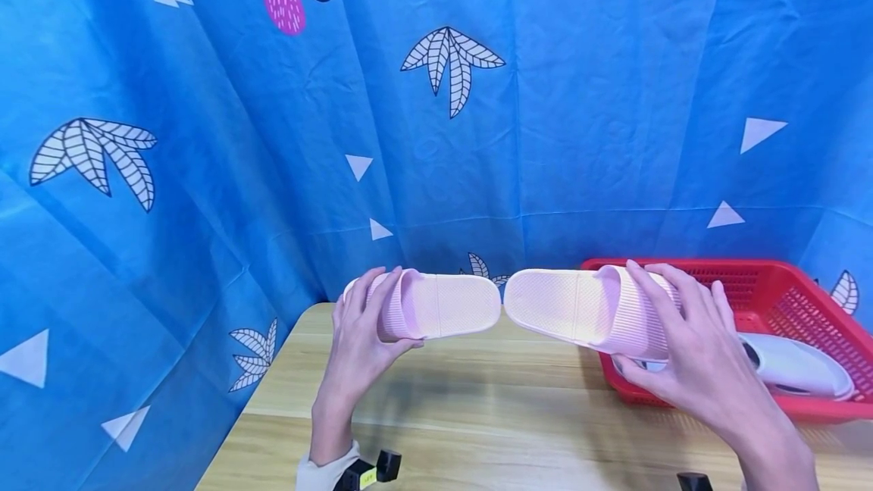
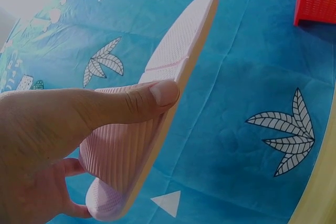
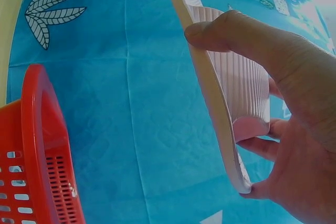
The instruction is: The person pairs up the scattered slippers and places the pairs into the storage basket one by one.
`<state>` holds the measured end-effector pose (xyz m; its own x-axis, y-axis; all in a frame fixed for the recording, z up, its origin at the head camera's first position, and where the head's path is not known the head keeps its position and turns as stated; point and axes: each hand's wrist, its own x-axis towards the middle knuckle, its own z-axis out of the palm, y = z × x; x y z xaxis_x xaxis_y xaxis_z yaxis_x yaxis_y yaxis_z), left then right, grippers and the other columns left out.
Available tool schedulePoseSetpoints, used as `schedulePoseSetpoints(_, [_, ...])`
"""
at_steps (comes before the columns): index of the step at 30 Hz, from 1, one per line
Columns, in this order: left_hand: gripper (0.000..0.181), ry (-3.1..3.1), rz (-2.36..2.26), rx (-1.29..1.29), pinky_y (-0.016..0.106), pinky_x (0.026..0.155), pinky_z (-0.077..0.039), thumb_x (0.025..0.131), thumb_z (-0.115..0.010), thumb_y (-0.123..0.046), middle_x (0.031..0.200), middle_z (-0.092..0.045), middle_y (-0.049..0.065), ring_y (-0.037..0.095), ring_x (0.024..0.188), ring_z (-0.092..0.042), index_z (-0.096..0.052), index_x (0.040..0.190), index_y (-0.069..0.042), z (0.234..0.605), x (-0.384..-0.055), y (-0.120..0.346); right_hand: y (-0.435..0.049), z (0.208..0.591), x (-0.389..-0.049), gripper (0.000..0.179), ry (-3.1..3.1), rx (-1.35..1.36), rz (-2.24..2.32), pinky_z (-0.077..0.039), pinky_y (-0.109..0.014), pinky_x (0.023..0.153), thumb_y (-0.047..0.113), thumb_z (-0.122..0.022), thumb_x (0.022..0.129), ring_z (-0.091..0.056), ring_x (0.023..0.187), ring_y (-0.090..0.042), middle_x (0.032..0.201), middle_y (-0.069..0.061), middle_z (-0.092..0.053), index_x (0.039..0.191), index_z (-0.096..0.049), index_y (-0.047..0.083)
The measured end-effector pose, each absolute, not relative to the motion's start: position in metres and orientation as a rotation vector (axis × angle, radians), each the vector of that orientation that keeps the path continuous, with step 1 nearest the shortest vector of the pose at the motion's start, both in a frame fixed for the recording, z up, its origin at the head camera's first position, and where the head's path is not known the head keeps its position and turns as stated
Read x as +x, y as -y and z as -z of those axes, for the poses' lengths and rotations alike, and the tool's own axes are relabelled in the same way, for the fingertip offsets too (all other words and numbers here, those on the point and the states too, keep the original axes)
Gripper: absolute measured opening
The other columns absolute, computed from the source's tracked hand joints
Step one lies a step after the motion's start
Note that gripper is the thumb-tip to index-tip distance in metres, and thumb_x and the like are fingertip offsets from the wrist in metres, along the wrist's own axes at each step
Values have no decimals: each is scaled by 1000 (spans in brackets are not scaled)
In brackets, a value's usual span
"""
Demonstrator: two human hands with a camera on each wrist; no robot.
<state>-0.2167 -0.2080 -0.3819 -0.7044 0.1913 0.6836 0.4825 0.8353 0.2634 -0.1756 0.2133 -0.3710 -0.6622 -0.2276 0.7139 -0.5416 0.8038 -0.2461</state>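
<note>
Two pale pink slide slippers are held up over the table, their heel ends pointing at each other with a narrow gap between. My left hand (image 1: 361, 332) grips the left slipper (image 1: 453, 305) around its ribbed strap, thumb on the near edge and fingers over the far side. In the left wrist view, the thumb presses on the side of that slipper (image 2: 173, 51). My right hand (image 1: 702, 354) grips the right slipper (image 1: 552, 301) in the same way. The right wrist view shows its thumb against the sole edge of the slipper (image 3: 210, 87), fingers behind the strap.
A red perforated basket (image 1: 818, 309) stands at the right of the wooden table (image 1: 464, 430), partly behind my right hand. White shoes (image 1: 798, 370) lie in it. A blue patterned curtain (image 1: 580, 135) hangs behind and left of the table.
</note>
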Motion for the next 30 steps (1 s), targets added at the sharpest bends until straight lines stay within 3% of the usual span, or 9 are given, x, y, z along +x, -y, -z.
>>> schedulePoseSetpoints(30, [108,2348,588,-503,70,109,-26,60,-102,-25,152,-45,11,35,140,-37,-47,153,-27,380,-214,202,-210,372,-176,126,2294,605,-590,-9,-76,113,22,-100,50,-40,128,-47,146,-22,-43,159,-38,20])
